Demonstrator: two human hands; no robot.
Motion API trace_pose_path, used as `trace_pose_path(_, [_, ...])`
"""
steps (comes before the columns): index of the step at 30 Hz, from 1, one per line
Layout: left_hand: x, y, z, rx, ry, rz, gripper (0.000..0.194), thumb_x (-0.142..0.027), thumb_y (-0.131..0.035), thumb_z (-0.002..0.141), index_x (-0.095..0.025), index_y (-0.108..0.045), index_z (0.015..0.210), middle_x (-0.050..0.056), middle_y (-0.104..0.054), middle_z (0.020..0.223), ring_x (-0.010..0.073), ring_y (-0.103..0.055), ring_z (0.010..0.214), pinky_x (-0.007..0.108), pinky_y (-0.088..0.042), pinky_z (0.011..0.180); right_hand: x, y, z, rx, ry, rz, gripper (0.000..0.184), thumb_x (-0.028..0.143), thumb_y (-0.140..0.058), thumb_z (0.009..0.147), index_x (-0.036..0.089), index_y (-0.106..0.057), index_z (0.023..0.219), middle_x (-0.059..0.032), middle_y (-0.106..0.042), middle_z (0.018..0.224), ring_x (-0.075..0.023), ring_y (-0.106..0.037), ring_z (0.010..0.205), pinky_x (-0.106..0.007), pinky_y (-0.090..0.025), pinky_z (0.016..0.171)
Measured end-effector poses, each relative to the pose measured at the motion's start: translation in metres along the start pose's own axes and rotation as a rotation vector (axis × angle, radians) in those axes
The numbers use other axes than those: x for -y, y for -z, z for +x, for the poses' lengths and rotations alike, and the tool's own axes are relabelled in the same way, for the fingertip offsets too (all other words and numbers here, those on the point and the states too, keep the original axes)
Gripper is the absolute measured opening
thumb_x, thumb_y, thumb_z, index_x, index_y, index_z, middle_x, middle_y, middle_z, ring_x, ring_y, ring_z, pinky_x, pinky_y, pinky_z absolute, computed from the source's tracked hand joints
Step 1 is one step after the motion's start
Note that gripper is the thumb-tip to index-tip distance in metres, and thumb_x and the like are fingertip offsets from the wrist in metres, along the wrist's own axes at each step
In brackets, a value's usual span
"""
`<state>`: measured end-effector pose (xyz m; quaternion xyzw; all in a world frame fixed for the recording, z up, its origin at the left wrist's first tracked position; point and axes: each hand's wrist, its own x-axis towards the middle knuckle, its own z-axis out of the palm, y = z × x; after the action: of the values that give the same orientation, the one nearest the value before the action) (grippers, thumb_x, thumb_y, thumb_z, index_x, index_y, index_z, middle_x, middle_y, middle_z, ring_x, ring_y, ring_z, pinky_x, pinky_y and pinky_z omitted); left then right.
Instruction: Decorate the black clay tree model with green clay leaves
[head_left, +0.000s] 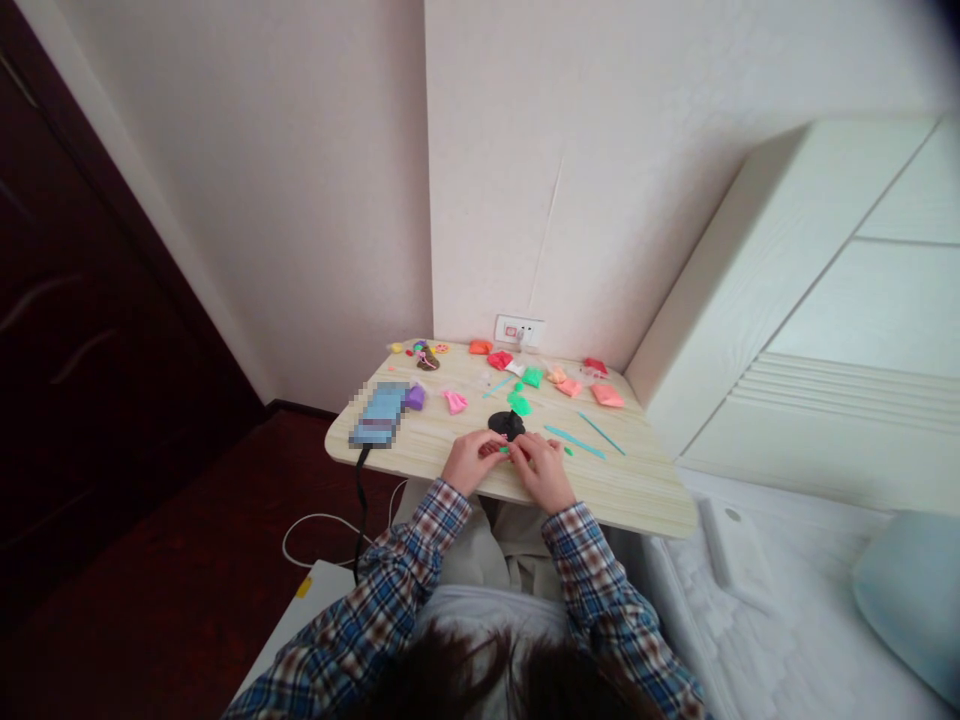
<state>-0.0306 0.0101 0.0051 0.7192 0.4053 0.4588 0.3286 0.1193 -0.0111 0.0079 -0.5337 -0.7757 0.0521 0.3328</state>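
Observation:
My left hand (pixel 474 460) and my right hand (pixel 543 468) meet near the front edge of the table, fingers bent and pinched. Between their fingertips shows a small bit of green modelling clay (pixel 504 450). Just beyond the fingers lies a round black piece (pixel 504 424) with a raised lump on it. Another small green bit (pixel 568 451) rests right of my right hand. A flattened green clay piece (pixel 519 404) lies behind the black one. To the right are a flat blue modelling tool (pixel 574 441) and a thin blue stick (pixel 602 433).
Clay packets line the table (pixel 645 480): purple (pixel 415 397), pink (pixel 454 402), green (pixel 532 377) and coral (pixel 607 396). A phone-like blurred device (pixel 379 414) with a black cable sits left. A small brown figure (pixel 428 359) stands at the back left. A wall socket (pixel 520 330) is behind.

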Motion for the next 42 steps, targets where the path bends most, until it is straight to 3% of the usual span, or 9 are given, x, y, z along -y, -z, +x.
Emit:
trace_pose_path(5, [-0.001, 0.002, -0.001, -0.009, -0.018, 0.005, 0.014, -0.014, -0.065, 0.072, -0.016, -0.069, 0.085, 0.006, -0.069, 0.090, 0.0159, -0.063, 0.078, 0.026, -0.050, 0.071, -0.001, -0.001, 0.000, 0.015, -0.022, 0.013, 0.029, 0.035, -0.041, 0.092, 0.020, -0.055, 0.072, 0.0004, -0.058, 0.069, -0.0164, -0.053, 0.075, -0.032, -0.026, 0.073])
trace_pose_path(8, [0.001, 0.002, -0.002, -0.007, 0.003, -0.006, 0.018, -0.012, -0.065, 0.071, -0.015, -0.068, 0.089, 0.006, -0.069, 0.086, 0.0156, -0.063, 0.075, 0.026, -0.050, 0.070, -0.002, -0.002, 0.001, 0.030, -0.016, 0.029, 0.030, 0.034, -0.040, 0.092, 0.020, -0.055, 0.070, -0.0005, -0.059, 0.070, -0.0167, -0.054, 0.075, -0.032, -0.027, 0.073])
trace_pose_path(11, [0.003, 0.004, -0.002, -0.009, 0.021, -0.013, 0.011, -0.013, -0.065, 0.071, -0.015, -0.068, 0.082, 0.005, -0.069, 0.083, 0.0156, -0.062, 0.075, 0.026, -0.049, 0.071, -0.002, -0.003, 0.000, 0.040, -0.005, 0.058, 0.031, 0.035, -0.038, 0.093, 0.020, -0.056, 0.072, -0.0018, -0.062, 0.074, -0.0177, -0.055, 0.077, -0.032, -0.029, 0.074])
trace_pose_path(15, [-0.002, 0.008, -0.003, -0.027, 0.016, -0.023, 0.010, -0.017, -0.065, 0.073, -0.016, -0.069, 0.082, 0.005, -0.069, 0.086, 0.0159, -0.063, 0.079, 0.026, -0.049, 0.074, -0.001, -0.003, -0.002, 0.009, 0.018, 0.092, 0.025, 0.037, -0.039, 0.092, 0.021, -0.057, 0.084, -0.0021, -0.065, 0.081, -0.0187, -0.057, 0.082, -0.034, -0.030, 0.078])
trace_pose_path(19, [-0.005, 0.012, -0.003, -0.020, 0.011, -0.028, 0.008, -0.018, -0.065, 0.072, -0.015, -0.069, 0.078, 0.006, -0.070, 0.080, 0.0170, -0.063, 0.074, 0.027, -0.050, 0.068, 0.002, -0.004, -0.002, -0.013, 0.056, 0.107, 0.025, 0.033, -0.038, 0.093, 0.022, -0.057, 0.080, -0.0009, -0.066, 0.079, -0.0177, -0.059, 0.078, -0.033, -0.032, 0.075])
trace_pose_path(23, [0.000, 0.012, -0.002, -0.002, 0.034, -0.072, 0.013, -0.018, -0.066, 0.070, -0.015, -0.070, 0.082, 0.006, -0.071, 0.086, 0.0177, -0.064, 0.079, 0.029, -0.050, 0.075, 0.001, -0.004, -0.003, -0.031, 0.040, 0.134, 0.024, 0.035, -0.038, 0.093, 0.022, -0.056, 0.087, -0.0027, -0.067, 0.085, -0.0191, -0.059, 0.082, -0.036, -0.033, 0.080])
trace_pose_path(29, [0.007, 0.012, 0.002, 0.061, 0.089, -0.183, 0.025, -0.027, -0.071, 0.068, -0.013, -0.067, 0.089, 0.009, -0.072, 0.088, 0.0196, -0.067, 0.081, 0.031, -0.053, 0.076, 0.000, -0.004, -0.001, -0.017, 0.032, 0.173, 0.025, 0.034, -0.036, 0.093, 0.023, -0.055, 0.081, -0.0024, -0.066, 0.082, -0.0203, -0.059, 0.081, -0.037, -0.035, 0.079])
trace_pose_path(34, [0.006, 0.013, 0.003, 0.033, 0.095, -0.222, 0.025, -0.036, -0.069, 0.071, -0.013, -0.066, 0.079, 0.008, -0.071, 0.082, 0.0186, -0.066, 0.076, 0.031, -0.053, 0.073, 0.001, -0.004, 0.000, -0.027, 0.044, 0.185, 0.023, 0.033, -0.035, 0.093, 0.023, -0.053, 0.083, -0.0030, -0.065, 0.081, -0.0202, -0.060, 0.079, -0.036, -0.038, 0.076])
trace_pose_path(42, [0.005, 0.009, 0.001, 0.037, 0.133, -0.248, 0.028, -0.038, -0.067, 0.073, -0.012, -0.066, 0.080, 0.007, -0.070, 0.080, 0.0161, -0.064, 0.073, 0.028, -0.051, 0.071, -0.002, -0.004, -0.001, 0.035, 0.030, 0.223, 0.021, 0.034, -0.038, 0.093, 0.022, -0.056, 0.090, -0.0035, -0.065, 0.087, -0.0196, -0.059, 0.084, -0.037, -0.036, 0.082])
